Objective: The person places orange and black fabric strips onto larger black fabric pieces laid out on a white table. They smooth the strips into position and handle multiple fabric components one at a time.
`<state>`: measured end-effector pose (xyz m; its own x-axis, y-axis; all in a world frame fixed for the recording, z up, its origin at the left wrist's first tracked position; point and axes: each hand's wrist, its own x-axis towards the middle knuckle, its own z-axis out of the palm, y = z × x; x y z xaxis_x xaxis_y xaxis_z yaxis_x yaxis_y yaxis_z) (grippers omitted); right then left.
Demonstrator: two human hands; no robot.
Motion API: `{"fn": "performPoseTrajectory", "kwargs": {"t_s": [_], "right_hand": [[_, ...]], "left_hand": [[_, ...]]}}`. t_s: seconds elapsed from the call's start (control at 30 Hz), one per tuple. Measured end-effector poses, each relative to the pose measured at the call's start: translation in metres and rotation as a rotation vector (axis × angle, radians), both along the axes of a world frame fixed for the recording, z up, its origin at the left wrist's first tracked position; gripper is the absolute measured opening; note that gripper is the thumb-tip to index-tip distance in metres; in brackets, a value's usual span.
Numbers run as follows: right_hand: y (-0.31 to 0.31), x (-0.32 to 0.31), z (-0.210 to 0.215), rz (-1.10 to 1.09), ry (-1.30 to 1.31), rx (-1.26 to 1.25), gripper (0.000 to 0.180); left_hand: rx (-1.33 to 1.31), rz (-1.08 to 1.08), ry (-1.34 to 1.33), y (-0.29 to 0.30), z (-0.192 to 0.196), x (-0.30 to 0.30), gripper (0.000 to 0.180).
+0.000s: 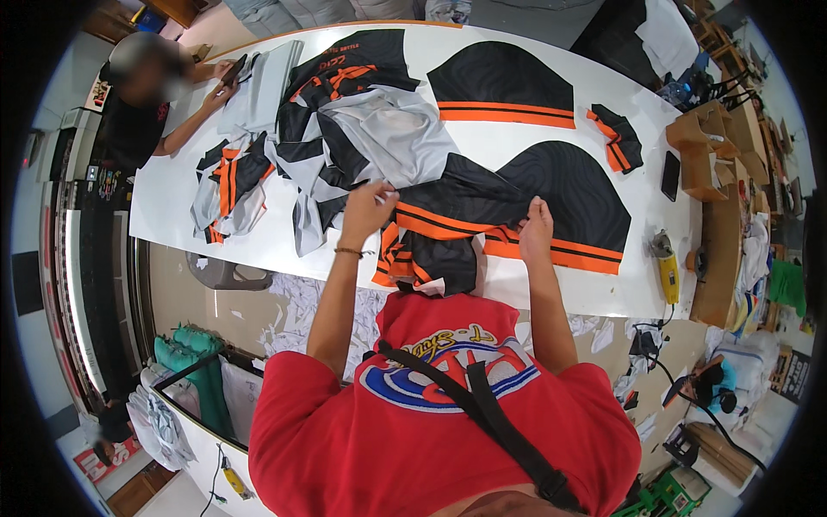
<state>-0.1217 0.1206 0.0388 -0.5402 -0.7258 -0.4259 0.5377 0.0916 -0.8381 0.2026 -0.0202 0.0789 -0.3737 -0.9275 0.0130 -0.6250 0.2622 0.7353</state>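
Note:
A black fabric panel with an orange striped band [465, 194] stretches between my hands over the white table. My left hand [370, 208] pinches its left end, beside a heap of grey and black cut fabric [388, 129]. My right hand [536, 231] grips the other end between thumb and fingers. Under and beyond that hand, a dome-shaped black panel with an orange edge [573, 194] lies flat. A similar panel [500, 77] lies farther back. A crumpled black and orange bundle [431, 258] rests at the table's near edge, below the held panel.
A yellow handheld power tool [666, 265] stands at the table's right end, near a black phone [669, 176] and cardboard boxes [702, 146]. A small bundle [616, 138] lies nearby, another fabric pile [231, 189] at left. A co-worker [142, 103] leans there, holding a dark device.

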Motion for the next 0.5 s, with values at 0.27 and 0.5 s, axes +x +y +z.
{"fn": "performPoseTrajectory", "kwargs": {"t_s": [0.27,0.5], "right_hand": [[0.004,0.010,-0.013,0.286,0.201,0.103,0.039],[-0.003,0.032,0.006,0.287,0.144,0.067,0.014]], "left_hand": [[0.220,0.125,-0.160,0.042,-0.030,-0.014,0.036],[-0.067,-0.114,-0.052,0.052,-0.019,-0.029,0.053]]}}
